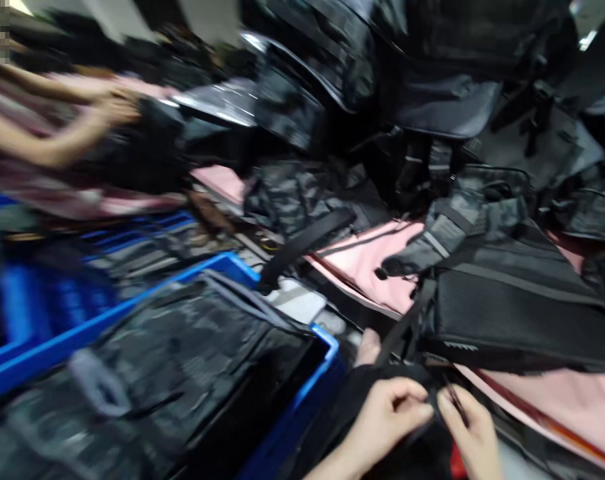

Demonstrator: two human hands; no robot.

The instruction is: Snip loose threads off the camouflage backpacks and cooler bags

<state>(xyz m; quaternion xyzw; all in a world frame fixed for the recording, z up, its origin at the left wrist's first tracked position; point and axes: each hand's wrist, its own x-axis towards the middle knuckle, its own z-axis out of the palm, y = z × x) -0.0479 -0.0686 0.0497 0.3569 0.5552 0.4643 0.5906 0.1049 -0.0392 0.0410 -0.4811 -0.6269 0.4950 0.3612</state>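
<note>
My left hand (397, 413) is closed in a pinch above dark fabric (352, 400) at the lower right of the view. What lies between its fingertips, if anything, is too small to tell. Close beside it, my right hand (475, 427) is closed on a thin dark pointed object (455, 399), blurred and of unclear kind. A bit of red (458, 461) shows under that hand. Just beyond both hands, a black mesh-panelled backpack (512, 313) with camouflage parts lies on a pink-topped table (572, 407).
A blue crate (327, 340) at lower left holds camouflage bag pieces (182, 353). More blue crates (37, 307) stand farther left. Dark bags (432, 100) are piled high at the back. Another person's arms (57, 133) handle black material at the upper left.
</note>
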